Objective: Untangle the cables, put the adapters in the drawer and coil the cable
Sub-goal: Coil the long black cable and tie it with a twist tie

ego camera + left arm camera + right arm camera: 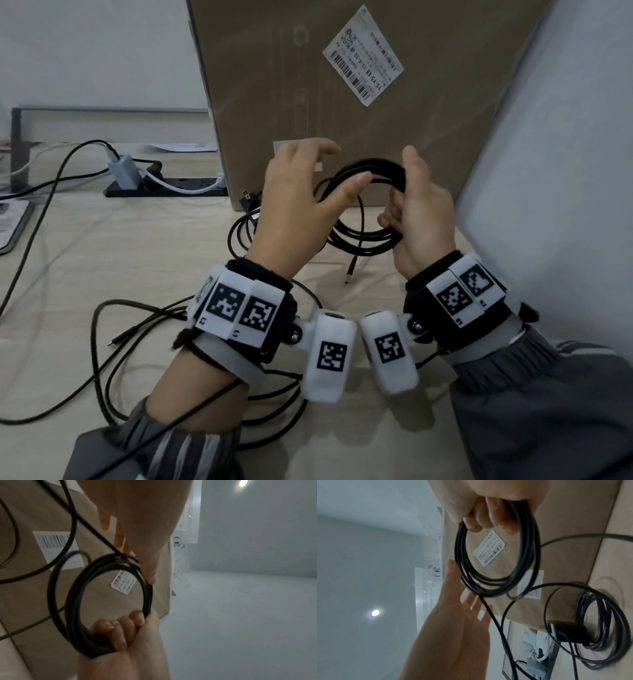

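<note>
My right hand (402, 185) grips one side of a black cable coil (363, 236) and holds it upright above the table. Its fingers curl round the bundled strands (488, 520). My left hand (337, 166) is spread at the coil's other side, with the thumb resting on the top strands (151, 579). A loose strand (489, 614) runs from the coil across the left palm. The cable's plug end (349, 274) hangs down to the table. A black adapter (251, 205) with its own bundled cable (604, 622) lies on the table behind my left hand.
A tall cardboard box (342, 102) stands right behind the hands. A white panel (565, 171) closes the right side. A black power strip (164, 190) with a grey charger (123, 171) sits at the back left. Loose black cables (137, 342) sprawl over the wooden table (102, 257) under my left wrist.
</note>
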